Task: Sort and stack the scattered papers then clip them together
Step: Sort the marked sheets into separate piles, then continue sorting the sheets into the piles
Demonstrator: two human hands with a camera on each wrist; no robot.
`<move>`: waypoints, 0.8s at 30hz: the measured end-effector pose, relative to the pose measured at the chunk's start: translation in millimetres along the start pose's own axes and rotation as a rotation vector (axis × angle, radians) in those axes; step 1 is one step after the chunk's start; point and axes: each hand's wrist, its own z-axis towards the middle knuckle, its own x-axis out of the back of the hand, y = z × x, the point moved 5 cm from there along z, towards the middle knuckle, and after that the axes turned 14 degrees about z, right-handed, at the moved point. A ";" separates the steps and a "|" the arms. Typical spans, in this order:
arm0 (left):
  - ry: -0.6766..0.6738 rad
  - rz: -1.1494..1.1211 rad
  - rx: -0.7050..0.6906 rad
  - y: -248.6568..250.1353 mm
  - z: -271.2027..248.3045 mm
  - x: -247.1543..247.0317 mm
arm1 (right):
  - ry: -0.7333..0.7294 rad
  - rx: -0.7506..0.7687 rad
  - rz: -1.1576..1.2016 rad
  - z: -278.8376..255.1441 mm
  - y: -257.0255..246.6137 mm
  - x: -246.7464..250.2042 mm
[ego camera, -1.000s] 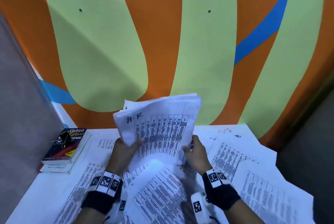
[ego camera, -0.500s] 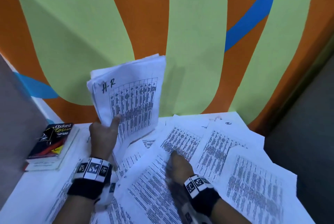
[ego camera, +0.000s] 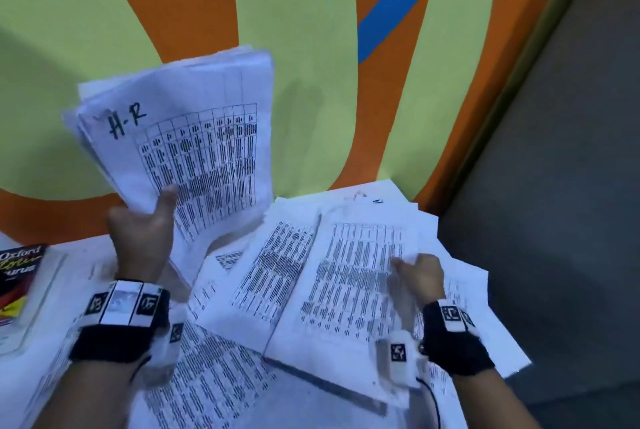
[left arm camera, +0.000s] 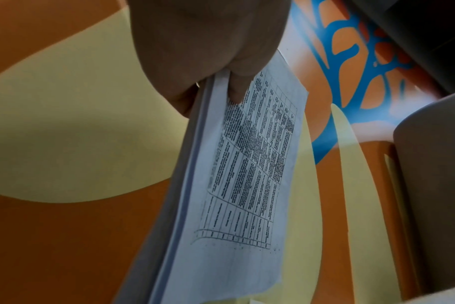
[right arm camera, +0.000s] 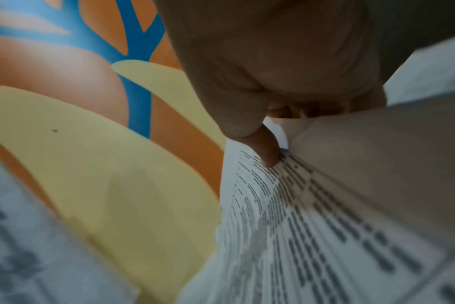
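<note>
At the far left, a dark paperback dictionary with an Oxford title (ego camera: 19, 272) lies on a thin white booklet (ego camera: 38, 310) at the edge of the white table (ego camera: 79, 248); neither belongs to the sorting.

Next, the left hand (ego camera: 142, 241) holds the gathered stack of white printed sheets, the top one marked H-R by hand (ego camera: 187, 137), upright above the table and clear of it. The thumb (left arm camera: 238, 86) presses the front sheet near the lower corner and the fingers curl behind, so the bundle is clamped between them. The upper edges fan out unevenly, so I judge the stack will want squaring against the table before any clip goes on.

Further right, loose white sheets of printed tables (ego camera: 270, 276) lie overlapping across the table. The right hand (ego camera: 419, 272) is pinching one lifted white sheet of printed columns (ego camera: 356, 286) at its right edge, thumb (right arm camera: 268, 152) on the printed face and fingers underneath. That sheet bows under the pinch.

To do this step well, lift the page alone without dragging its neighbours, carry it flat to the held stack, and lay it print-side matching the H-R page, corner to corner.

No tray, folder or other container shows in any view, and no clip is visible.
</note>
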 end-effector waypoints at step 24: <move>-0.146 0.034 -0.079 19.8 -17.7 -27.1 | 0.198 0.320 0.185 35.6 -47.2 147.2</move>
